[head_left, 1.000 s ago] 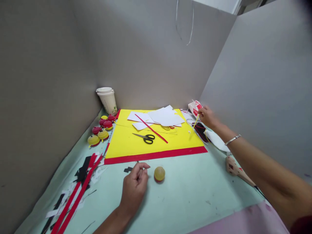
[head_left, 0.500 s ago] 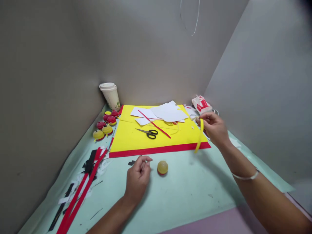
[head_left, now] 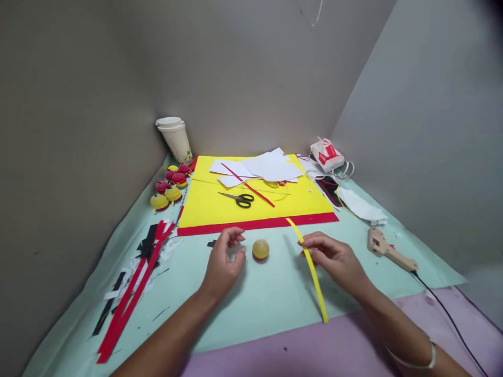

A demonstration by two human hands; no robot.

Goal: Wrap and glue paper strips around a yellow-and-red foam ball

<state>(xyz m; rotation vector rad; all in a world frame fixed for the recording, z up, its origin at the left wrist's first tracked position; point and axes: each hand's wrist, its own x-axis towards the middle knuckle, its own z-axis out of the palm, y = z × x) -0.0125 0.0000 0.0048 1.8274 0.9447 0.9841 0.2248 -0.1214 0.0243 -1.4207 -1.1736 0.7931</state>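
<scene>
Between thumb and fingertips, my right hand (head_left: 337,262) pinches a narrow yellow paper strip (head_left: 316,287), which slants from the red-edged sheet down toward the table's front. My left hand (head_left: 226,262) is open, palm inward, its fingers curved and apart from the thumb, holding nothing. Just right of it, not touched, sits a small ball (head_left: 260,249), yellow on top and red beneath. Behind the ball, black-handled scissors (head_left: 239,199) lie on a yellow sheet (head_left: 212,212) with a red front border.
Several red and yellow lantern-like balls (head_left: 173,195) stand at the left, near a lidded cup (head_left: 176,140). Red strips (head_left: 135,298) lie among black and white scraps. At right are a glue gun (head_left: 392,250) with a cord, white tissue (head_left: 361,204) and a red-and-white packet (head_left: 327,154).
My right hand has come down and nearer with the yellow strip, which now hangs straighter. My left hand's fingers have spread from the thumb. The view has shifted, showing the glue gun.
</scene>
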